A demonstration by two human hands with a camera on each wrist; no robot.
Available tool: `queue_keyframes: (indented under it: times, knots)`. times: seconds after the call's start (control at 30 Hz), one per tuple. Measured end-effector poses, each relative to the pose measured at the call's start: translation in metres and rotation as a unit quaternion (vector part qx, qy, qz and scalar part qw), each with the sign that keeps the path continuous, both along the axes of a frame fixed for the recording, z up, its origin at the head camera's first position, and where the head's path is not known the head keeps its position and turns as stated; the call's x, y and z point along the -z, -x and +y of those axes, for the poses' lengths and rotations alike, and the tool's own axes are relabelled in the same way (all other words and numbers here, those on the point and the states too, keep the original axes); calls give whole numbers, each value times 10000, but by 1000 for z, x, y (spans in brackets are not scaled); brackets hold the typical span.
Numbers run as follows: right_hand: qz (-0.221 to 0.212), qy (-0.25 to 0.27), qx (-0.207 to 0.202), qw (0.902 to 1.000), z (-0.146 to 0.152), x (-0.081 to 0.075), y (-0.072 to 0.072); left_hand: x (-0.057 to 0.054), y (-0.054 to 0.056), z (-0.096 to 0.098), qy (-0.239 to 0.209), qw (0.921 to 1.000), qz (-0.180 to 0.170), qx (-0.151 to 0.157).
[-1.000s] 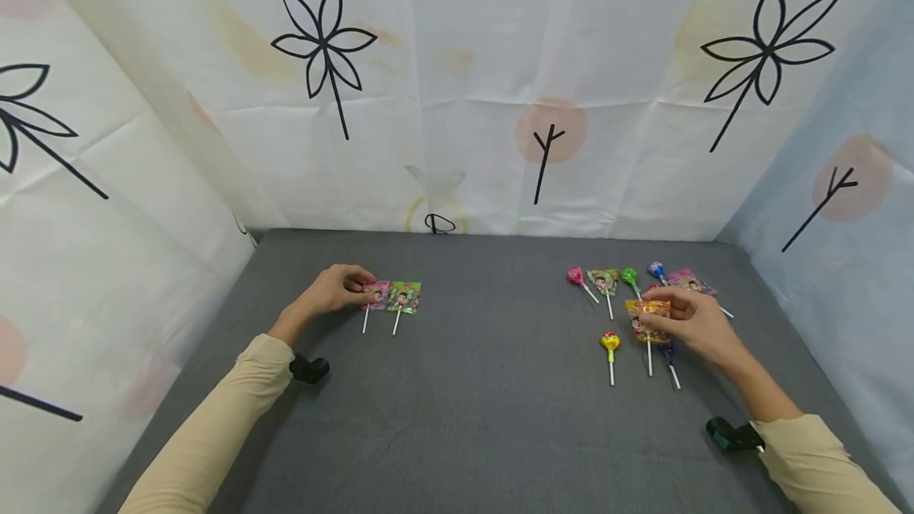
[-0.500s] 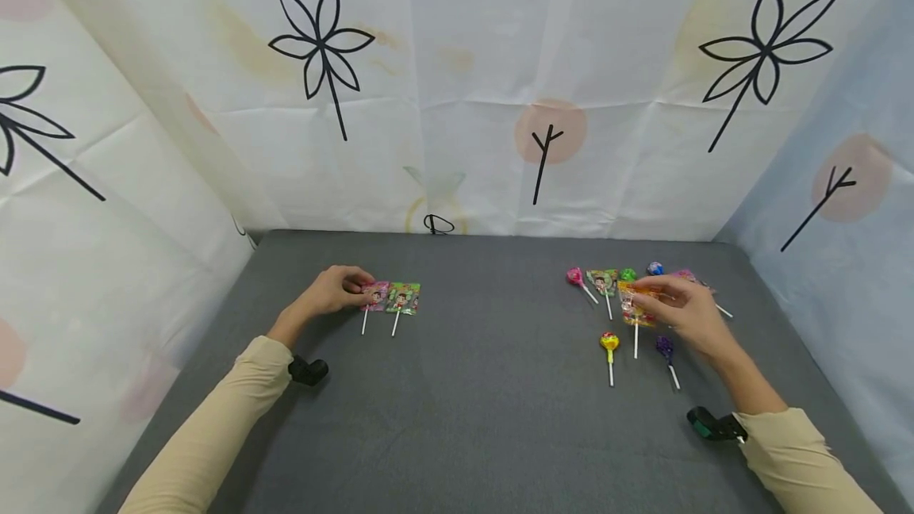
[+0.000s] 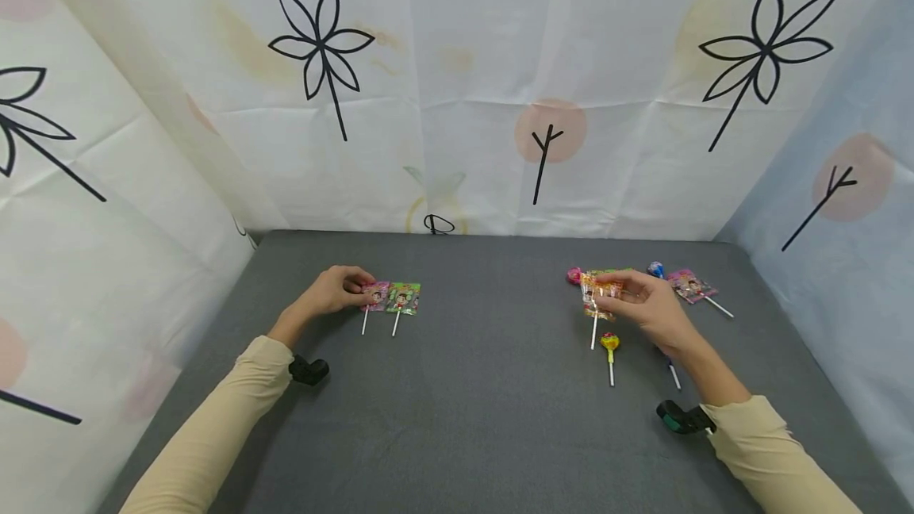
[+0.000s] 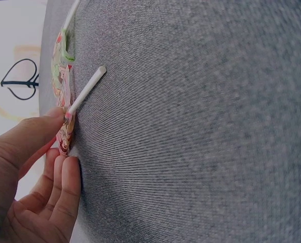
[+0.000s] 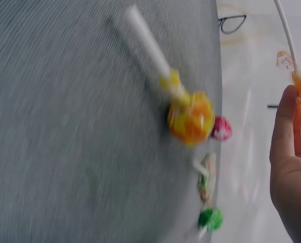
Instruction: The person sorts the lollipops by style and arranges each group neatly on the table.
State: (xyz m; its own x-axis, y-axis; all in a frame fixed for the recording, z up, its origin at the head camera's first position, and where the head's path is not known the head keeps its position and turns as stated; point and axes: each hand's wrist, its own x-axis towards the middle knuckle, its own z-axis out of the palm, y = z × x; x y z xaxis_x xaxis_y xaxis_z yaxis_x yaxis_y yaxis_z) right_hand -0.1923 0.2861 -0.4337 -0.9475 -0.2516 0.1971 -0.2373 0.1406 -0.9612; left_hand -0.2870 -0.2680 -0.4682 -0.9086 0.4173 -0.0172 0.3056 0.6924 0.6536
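Observation:
At the left of the head view, my left hand [image 3: 339, 289] pinches the edge of a pink-wrapped flat lollipop [image 3: 375, 295] on the grey table. A green-wrapped flat lollipop [image 3: 405, 297] lies right beside it, sticks of both pointing towards me. My right hand [image 3: 653, 308] holds an orange-wrapped flat lollipop [image 3: 598, 293] by its wrapper between thumb and fingers; the right wrist view shows it raised off the table. Just below that hand lies a yellow round lollipop [image 3: 610, 342]. The hand partly hides the lollipops behind it.
Around the right hand lie a pink round lollipop [image 3: 574, 276], a blue round one [image 3: 655, 269], a pink-purple flat one [image 3: 691, 285] and a mostly covered purple one [image 3: 673, 373]. A green round lollipop [image 5: 211, 218] shows in the right wrist view. White patterned cloth [image 3: 464, 86] walls the table.
My right hand has moved left with the orange-wrapped lollipop, away from above the purple one and past the green one. The left hand stays on the pink-wrapped lollipop.

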Motion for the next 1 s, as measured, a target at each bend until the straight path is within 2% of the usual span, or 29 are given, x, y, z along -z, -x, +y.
queue_keyframes:
  times: [0.13,0.53,1.0]
  knots:
    - [-101,72,-143,9998,-15,1,3,0,-1,0,15,10000,-12,1]
    - [-219,-218,-241,9992,-56,9,20,-2,-3,0,9,10000,-36,8]
    - [-466,-31,-580,9972,-107,16,37,-1,-3,2,43,10000,-5,-24]
